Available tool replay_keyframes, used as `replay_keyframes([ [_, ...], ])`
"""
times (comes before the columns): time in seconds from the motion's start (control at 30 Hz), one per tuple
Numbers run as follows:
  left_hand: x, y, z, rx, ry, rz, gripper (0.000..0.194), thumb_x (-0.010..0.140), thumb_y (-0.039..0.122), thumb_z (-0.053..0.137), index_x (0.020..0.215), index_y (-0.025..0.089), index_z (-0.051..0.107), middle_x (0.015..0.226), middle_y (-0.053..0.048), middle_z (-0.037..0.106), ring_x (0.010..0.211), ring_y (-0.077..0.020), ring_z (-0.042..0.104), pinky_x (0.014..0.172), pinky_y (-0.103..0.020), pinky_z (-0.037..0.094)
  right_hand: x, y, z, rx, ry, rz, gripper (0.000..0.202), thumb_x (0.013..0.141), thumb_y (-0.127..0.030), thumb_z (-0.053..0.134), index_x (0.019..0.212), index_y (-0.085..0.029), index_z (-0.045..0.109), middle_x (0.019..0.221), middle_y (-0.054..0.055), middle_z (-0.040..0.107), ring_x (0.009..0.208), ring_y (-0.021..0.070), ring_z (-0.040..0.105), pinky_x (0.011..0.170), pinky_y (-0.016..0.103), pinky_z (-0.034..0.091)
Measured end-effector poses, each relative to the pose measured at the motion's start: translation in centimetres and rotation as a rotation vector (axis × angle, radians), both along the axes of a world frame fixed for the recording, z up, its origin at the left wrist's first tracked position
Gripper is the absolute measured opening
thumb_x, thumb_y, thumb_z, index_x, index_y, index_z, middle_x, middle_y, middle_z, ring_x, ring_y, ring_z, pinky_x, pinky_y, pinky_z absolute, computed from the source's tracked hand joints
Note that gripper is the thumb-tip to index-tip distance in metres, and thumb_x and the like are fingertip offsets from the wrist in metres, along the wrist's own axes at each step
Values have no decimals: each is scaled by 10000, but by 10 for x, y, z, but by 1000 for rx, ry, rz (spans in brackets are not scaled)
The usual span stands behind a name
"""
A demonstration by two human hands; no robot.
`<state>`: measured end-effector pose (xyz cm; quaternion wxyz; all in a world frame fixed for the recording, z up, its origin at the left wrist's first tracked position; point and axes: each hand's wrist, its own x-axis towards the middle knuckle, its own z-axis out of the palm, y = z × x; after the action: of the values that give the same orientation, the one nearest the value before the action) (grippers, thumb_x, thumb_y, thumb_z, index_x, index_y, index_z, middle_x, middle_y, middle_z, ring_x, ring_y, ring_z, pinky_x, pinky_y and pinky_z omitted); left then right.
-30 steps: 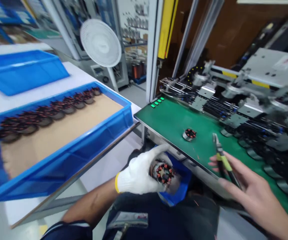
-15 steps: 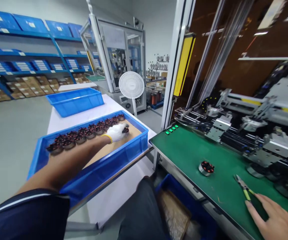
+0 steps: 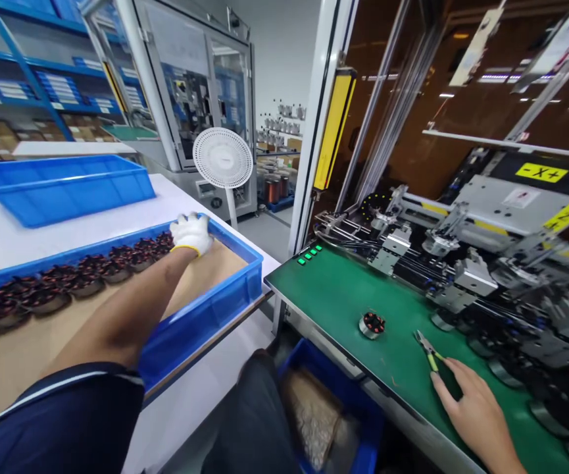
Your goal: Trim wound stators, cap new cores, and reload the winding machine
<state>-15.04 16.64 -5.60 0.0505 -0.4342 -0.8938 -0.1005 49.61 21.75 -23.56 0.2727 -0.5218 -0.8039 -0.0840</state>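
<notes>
My left hand (image 3: 191, 234), in a white glove, reaches to the far end of a blue tray (image 3: 235, 280). Its fingers bend down around a motor stator, which the glove hides now but which showed in the grip just before. Several motor stators (image 3: 84, 280) with dark tops and copper windings stand in rows beside it on brown paper. My right hand (image 3: 476, 408) is bare and closed on green-handled wire cutters (image 3: 432, 359), resting low over the green work surface (image 3: 333, 296). One more stator (image 3: 371, 325) sits on that surface, left of the cutter jaws.
Machine clamps and slides (image 3: 456, 283) line the back of the green surface. A second blue tray (image 3: 67, 187) stands behind on the white table. A fan (image 3: 223, 158) is past the table's far edge. Below, between table and bench, is a blue bin (image 3: 366, 428) holding brown paper.
My left hand has moved with the stator from the bare paper to the far end of the stator rows. My right hand keeps the cutters in place. The view has turned right.
</notes>
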Motion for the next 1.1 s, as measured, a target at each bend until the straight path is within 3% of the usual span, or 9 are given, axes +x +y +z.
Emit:
replay_keyframes([
  [0.1,64,12,15,15,-30,-219,607,995,372,455,1519,81,357,1465,-204,523,1421,-370,377,1151,-580,301,-2,-1,2,-23,18,-9,564,896,-615,440,1079,-140,684,1117,191,727,1056,358,690,982,530,543],
  [0.17,122,20,10,-28,-85,-403,666,952,420,541,1524,120,380,1419,-184,576,1397,-361,449,1141,-526,356,-4,-1,5,-40,23,-11,571,885,-619,448,1072,-135,687,1122,203,726,1056,372,687,973,545,545],
  [0.3,231,37,-31,-200,-283,-748,923,673,446,843,1496,248,475,1249,-141,719,1181,-362,664,1003,-431,508,-11,-5,16,-51,54,-21,608,879,-634,434,1061,-113,688,1115,229,725,1034,389,691,943,564,553],
  [0.4,275,47,-62,-254,-442,-948,1081,642,405,847,1581,264,331,1386,-76,676,1261,-280,644,1015,-319,514,-17,-10,24,-71,90,-5,630,888,-622,422,1059,-77,687,1094,268,721,1022,411,685,924,596,545],
  [0.53,294,61,-83,-233,-579,-1085,1216,618,384,845,1627,239,183,1498,-46,592,1379,-255,556,1114,-310,449,-22,-15,26,-123,93,-41,551,911,-556,452,1138,-110,683,1190,226,708,1125,362,656,1010,535,514],
  [0.77,317,74,-93,-111,-714,-1064,1107,605,316,837,1578,204,321,1376,-94,679,1300,-308,616,1123,-417,459,-25,-14,24,-160,173,-66,462,902,-443,519,1159,-100,691,1224,232,687,1158,358,627,1031,548,494],
  [0.87,323,47,-90,9,-757,-1045,1088,662,265,788,1599,198,238,1402,-108,649,1304,-276,610,1139,-423,458,-27,-18,36,-116,259,-50,445,894,-459,552,1130,-110,695,1228,245,674,1178,381,611,1029,594,484],
  [0.97,324,-1,-90,195,-873,-1044,1048,743,219,705,1613,219,120,1426,-104,615,1300,-228,611,1127,-404,482,-35,-41,60,-59,346,-3,430,911,-476,574,1157,-137,672,1301,228,635,1229,355,590,1047,567,485],
  [1.1,320,-65,-95,535,-973,-1087,929,815,205,726,1585,340,223,1338,-53,669,1195,-213,674,1063,-409,537,-70,-106,101,-131,474,345,301,957,-411,618,1136,-171,647,1027,105,701,857,198,678,761,352,597],
])
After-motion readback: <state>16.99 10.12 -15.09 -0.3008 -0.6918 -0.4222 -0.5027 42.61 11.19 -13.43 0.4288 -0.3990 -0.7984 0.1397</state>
